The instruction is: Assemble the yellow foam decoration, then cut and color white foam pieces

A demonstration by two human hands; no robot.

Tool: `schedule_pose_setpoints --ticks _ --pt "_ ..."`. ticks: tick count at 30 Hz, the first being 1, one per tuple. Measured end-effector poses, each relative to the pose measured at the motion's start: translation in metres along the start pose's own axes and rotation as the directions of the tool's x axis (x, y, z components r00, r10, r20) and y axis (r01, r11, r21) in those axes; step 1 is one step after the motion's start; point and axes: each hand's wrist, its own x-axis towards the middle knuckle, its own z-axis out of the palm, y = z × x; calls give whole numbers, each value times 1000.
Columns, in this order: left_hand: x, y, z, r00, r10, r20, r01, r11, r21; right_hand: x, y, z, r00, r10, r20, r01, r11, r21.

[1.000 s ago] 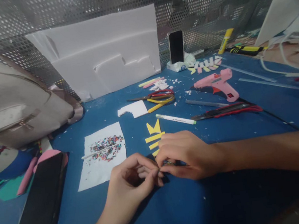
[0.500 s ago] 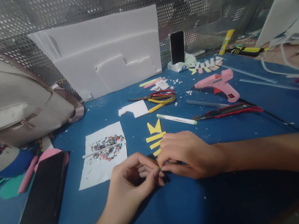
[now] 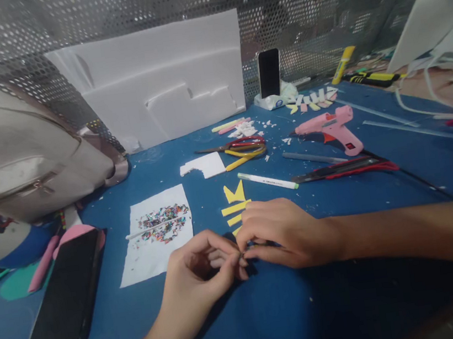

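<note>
My left hand (image 3: 208, 269) and my right hand (image 3: 283, 232) meet over the blue table (image 3: 271, 319), thumbs and forefingers pinched together at the fingertips. Whatever sits between them is too small and too covered to make out. Just beyond my right hand lie several yellow strips (image 3: 235, 209), the nearest partly hidden by it, and a yellow crown-shaped piece (image 3: 234, 193). Left of my hands is a white paper (image 3: 133, 270) bearing colourful glitter flakes (image 3: 161, 225) and a thin white stick (image 3: 138, 233).
Farther back are scissors (image 3: 244, 146), a white foam piece (image 3: 209, 165), a marker (image 3: 267, 180), a pink glue gun (image 3: 329, 125) and red-handled pliers (image 3: 347, 167). A black phone (image 3: 61, 308) and a backpack (image 3: 27, 145) stand left; another phone (image 3: 269, 72) is propped behind.
Both hands stay pinched together in nearly the same place. The fingers of my right hand shift very slightly at the fingertips, and the view drifts a little.
</note>
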Motion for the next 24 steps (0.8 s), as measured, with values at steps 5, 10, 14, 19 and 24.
schedule_pose_setpoints --ticks 5,10,14,19,24 --pt "0 0 -1 1000 -1 2 1 1000 -7 0 0 0 999 -7 -34 7 1000 10" --pt "2 2 0 1000 -5 8 5 1000 -2 -1 2 1 996 -68 -49 66 997 -49" --pt "1 3 0 1000 -9 3 9 1000 2 -2 2 1 997 -62 -50 60 997 -57" --pt "0 2 0 1000 -18 -1 18 1000 4 -2 1 0 996 -74 -50 67 990 -122" --pt "0 0 -1 1000 -17 3 17 1000 2 -1 0 -2 992 -119 -41 106 963 -248"
